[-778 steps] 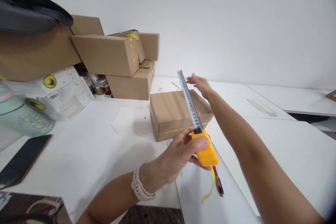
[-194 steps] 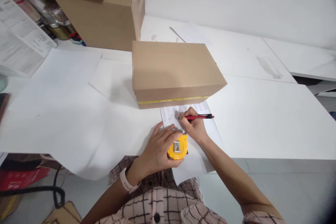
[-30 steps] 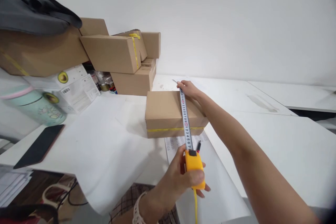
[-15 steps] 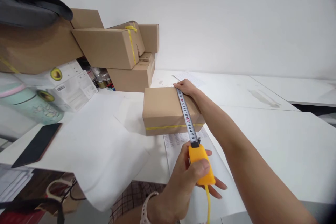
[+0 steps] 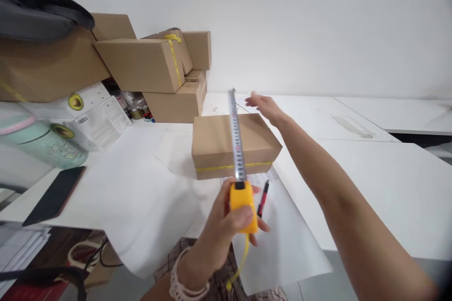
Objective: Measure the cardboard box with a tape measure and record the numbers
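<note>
My left hand [image 5: 226, 218] grips a yellow tape measure [image 5: 243, 204], its thumb across the case. The extended blade [image 5: 236, 131] points away from me above a brown cardboard box [image 5: 215, 137], and its far end is free. A yellow strip runs along the box's front side. My right hand [image 5: 265, 105] is lifted just beyond the box, fingers loosely stretched out with nothing in them, apart from the blade. A red and black pen [image 5: 263, 200] lies on a paper sheet [image 5: 282, 244] in front of the box, beside the left hand's fingers.
Stacked cardboard boxes [image 5: 136, 63] stand at the back left. White avocado-printed boxes [image 5: 97, 115], a mint bottle [image 5: 44, 143] and a dark phone-like slab [image 5: 54, 195] are on the left. A large white sheet [image 5: 141, 207] hangs over the table's front edge.
My right hand has let go of the blade's far end and risen off the box. The left hand has moved left with the tape measure, bringing the pen into fuller view.
</note>
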Demonstrator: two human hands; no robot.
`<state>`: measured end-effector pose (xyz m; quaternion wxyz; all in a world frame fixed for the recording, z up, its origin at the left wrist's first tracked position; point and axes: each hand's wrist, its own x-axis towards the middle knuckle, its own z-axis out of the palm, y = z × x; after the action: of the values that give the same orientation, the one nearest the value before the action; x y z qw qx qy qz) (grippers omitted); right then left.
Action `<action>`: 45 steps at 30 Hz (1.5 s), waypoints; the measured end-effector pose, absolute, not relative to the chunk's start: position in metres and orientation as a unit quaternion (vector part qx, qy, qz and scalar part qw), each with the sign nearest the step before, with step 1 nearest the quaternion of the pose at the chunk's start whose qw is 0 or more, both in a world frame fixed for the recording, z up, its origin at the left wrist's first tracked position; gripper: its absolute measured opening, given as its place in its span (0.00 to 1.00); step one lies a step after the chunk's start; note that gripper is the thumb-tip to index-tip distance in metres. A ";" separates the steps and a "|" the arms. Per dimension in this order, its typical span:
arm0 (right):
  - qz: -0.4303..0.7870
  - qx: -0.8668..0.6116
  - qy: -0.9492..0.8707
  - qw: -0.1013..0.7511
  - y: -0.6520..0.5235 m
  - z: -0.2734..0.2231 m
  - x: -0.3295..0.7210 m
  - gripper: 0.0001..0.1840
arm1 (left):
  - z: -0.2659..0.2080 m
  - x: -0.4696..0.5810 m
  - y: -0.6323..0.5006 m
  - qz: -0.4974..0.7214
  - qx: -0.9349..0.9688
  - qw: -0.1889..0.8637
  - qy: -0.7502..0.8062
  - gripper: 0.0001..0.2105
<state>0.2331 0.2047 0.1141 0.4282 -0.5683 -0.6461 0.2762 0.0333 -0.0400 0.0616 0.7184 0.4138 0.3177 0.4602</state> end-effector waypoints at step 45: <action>-0.072 -0.657 -0.686 0.304 0.153 0.122 0.247 0.25 | 0.082 -0.059 0.078 0.628 0.502 0.462 0.374 0.26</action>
<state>0.2472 0.1527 0.1217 0.3044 -0.6567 -0.6863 -0.0717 -0.0594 0.0784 0.0825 0.4622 0.5019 0.3745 0.6278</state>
